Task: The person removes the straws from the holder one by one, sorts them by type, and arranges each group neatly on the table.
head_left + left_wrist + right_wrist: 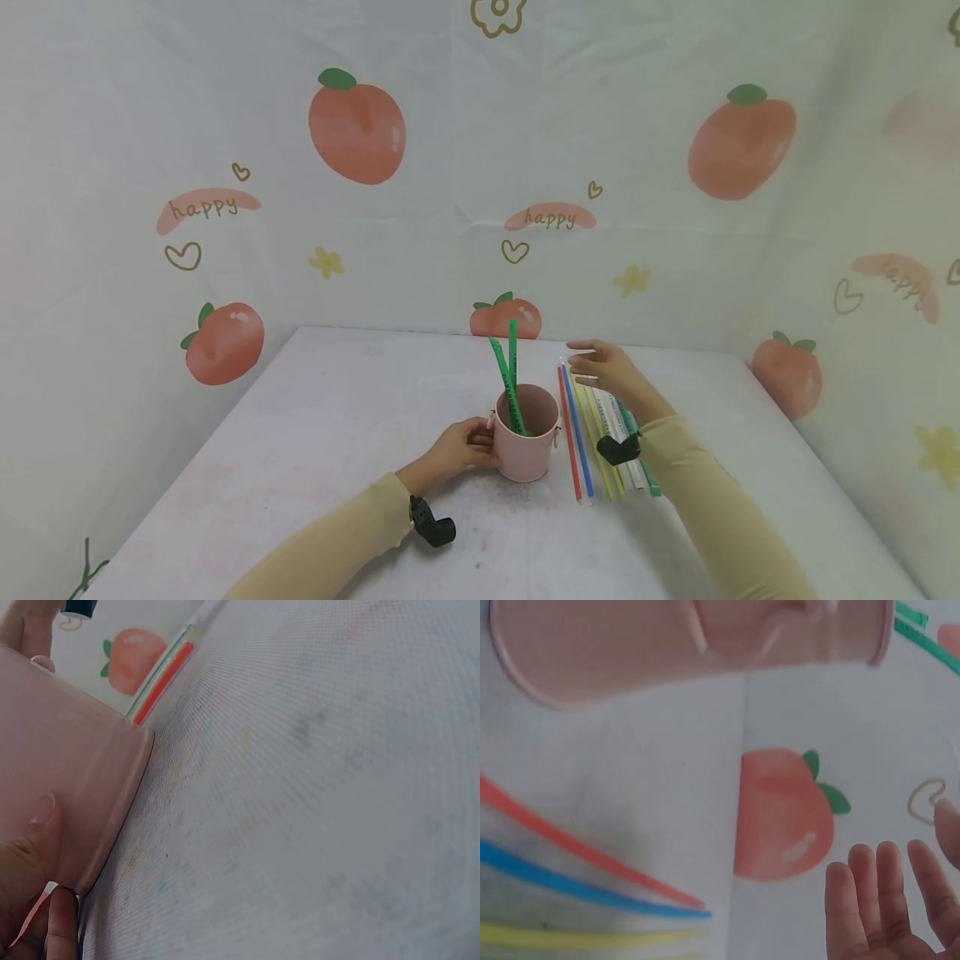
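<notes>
A small pink bucket [525, 454] with side handles stands upright on the table. Two green straws [508, 383] lean inside it, their tops well above the rim. My left hand [459, 444] holds the bucket from the left; the left wrist view shows the thumb [41, 832] against its wall and other fingers near its base. To the right, my right hand [603, 368] hovers over the far ends of a row of straws, with nothing in it and its fingers [890, 889] spread. That row runs from a red straw [569, 437] through blue, yellow and white to green.
Both wrists carry a black camera [433, 523]. The pale table [315, 425] meets a white printed curtain [435, 250] at its back edge, and more curtain hangs along the sides. Just right of the bucket, the blue straw [577, 433] lies beside the red one.
</notes>
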The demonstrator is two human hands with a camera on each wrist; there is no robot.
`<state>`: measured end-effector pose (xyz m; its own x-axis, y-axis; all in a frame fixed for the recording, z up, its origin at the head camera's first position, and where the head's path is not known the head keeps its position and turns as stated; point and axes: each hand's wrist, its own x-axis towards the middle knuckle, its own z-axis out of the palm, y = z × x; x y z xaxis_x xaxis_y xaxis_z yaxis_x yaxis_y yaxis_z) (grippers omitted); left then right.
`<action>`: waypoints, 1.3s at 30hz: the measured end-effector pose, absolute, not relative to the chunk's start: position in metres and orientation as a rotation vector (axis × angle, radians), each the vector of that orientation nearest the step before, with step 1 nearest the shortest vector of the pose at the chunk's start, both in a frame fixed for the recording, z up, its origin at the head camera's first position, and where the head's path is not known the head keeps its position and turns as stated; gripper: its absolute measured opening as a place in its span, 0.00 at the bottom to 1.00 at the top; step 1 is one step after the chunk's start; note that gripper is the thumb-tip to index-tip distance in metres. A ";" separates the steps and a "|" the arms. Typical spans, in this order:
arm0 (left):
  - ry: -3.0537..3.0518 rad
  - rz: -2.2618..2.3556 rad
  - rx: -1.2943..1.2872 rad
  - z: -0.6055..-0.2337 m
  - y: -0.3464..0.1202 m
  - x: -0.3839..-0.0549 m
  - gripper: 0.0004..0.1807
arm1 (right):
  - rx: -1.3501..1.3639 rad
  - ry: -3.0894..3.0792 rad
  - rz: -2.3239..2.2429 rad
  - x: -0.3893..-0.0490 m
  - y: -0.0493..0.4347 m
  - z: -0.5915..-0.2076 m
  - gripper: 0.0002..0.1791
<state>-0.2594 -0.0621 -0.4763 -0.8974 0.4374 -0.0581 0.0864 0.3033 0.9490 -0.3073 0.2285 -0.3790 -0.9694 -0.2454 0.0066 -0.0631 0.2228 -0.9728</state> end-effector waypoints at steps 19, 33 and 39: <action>2.256 1.639 0.490 -0.477 -0.062 -0.260 0.28 | -0.413 2.354 -1.937 -0.291 0.173 -0.389 0.24; 2.268 1.623 0.487 -0.473 -0.062 -0.258 0.27 | -0.463 2.439 -1.927 -0.283 0.153 -0.393 0.21; 2.283 1.609 0.498 -0.474 -0.062 -0.258 0.27 | -0.448 2.464 -1.928 -0.282 0.147 -0.395 0.20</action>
<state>-0.2585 -0.0622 -0.4745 -0.8937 0.4462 -0.0466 0.1060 0.3110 0.9445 -0.2822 0.1474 -0.3948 -0.9596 -0.2094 0.1878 -0.2327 0.2157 -0.9483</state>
